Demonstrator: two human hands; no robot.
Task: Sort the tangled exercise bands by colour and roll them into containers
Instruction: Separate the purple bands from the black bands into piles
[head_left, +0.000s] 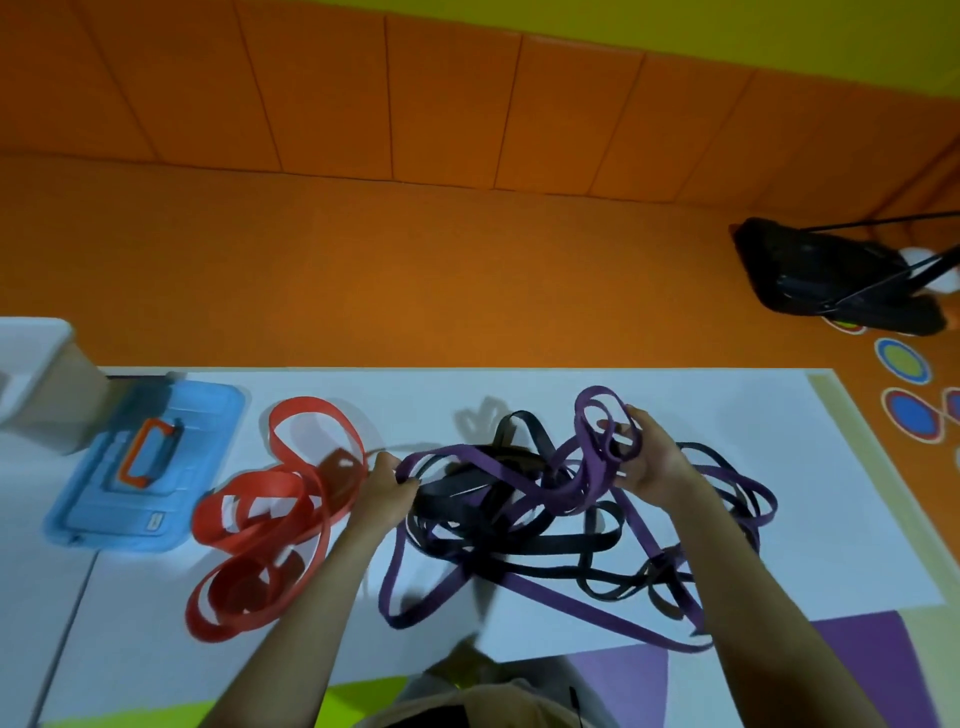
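A tangle of purple bands (470, 582) and black bands (519, 545) lies on the white table (727, 415), right of centre. My right hand (644, 457) grips several purple loops lifted above the tangle's far right part. My left hand (387, 486) pinches a purple band at the tangle's left edge. A separate heap of red bands (260, 514) lies to the left, apart from the tangle. A blue container (150, 467) with an orange handle on its lid sits at the table's far left.
A white box (36, 379) stands at the far left edge behind the blue container. Beyond the table are an orange floor and wall, with a black object (831, 280) on the floor at the right. Coloured floor mats lie near me.
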